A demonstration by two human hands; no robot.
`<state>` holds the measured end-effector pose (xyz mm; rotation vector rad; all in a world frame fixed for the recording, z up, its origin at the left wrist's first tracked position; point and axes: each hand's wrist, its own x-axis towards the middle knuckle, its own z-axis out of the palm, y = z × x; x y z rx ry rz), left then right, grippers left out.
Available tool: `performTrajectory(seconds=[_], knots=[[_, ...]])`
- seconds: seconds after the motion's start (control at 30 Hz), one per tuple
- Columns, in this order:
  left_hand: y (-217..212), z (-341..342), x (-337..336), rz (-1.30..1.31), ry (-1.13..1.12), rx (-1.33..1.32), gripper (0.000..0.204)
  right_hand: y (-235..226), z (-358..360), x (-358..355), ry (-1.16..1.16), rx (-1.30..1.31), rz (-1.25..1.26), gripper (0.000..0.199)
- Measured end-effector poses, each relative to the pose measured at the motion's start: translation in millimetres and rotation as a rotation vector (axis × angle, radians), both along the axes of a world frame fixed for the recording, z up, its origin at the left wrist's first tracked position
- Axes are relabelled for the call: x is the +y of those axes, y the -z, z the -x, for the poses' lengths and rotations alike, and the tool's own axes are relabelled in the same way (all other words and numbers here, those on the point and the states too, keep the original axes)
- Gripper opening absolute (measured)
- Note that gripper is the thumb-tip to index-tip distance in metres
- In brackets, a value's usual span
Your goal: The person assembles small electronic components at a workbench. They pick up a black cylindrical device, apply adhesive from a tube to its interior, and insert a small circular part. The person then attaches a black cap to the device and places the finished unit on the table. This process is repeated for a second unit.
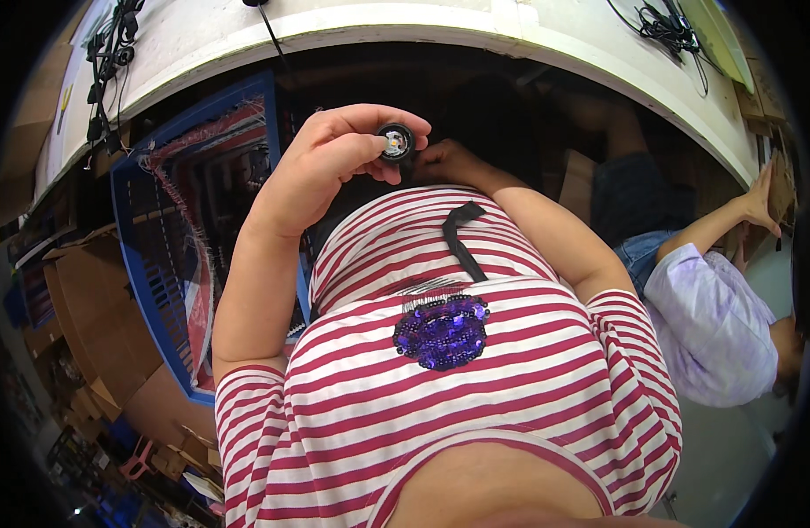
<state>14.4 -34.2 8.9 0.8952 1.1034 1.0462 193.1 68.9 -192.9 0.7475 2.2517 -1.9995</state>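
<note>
- One small round black housing with a shiny pale centre [396,141] is held at the upper centre of the frame, its face turned upward, apparently so that the inside can be seen.
- It is pinched between the thumb and curled fingers of the left hand [339,145], which are parted only by its width; the rim seems to be gripped so that the centre is left mostly uncovered.
- The right hand [451,164] is placed just beside it, fingers bent inward and partly lost in shadow; whether anything is held there cannot be made out.
- The rigid blue plastic basket [134,264] at left is lined with frayed red-and-pale cloth [186,198], probably as padding.
- Tangled glossy black cables [114,57] are draped over the edge of the smooth white tabletop [378,26] at upper left; a looped black cable bundle [664,33] is laid at upper right.
- Purple sequins [442,333] are clustered on the red-and-white striped shirt [458,405], lower centre.
</note>
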Motion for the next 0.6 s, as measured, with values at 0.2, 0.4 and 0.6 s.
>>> performTrajectory(seconds=[0.2, 0.4, 0.6], knots=[[-10, 12, 10, 0.01, 0.049, -0.004, 0.039, -7, 11, 10, 0.003, 0.014, -0.004, 0.018], [-10, 16, 13, 0.035, 0.02, -0.024, 0.038, -10, 17, 14, -0.019, -0.002, 0.009, 0.017], [-11, 19, 17, 0.056, -0.016, 0.091, 0.035, -16, 22, 19, -0.033, -0.048, -0.01, 0.017]])
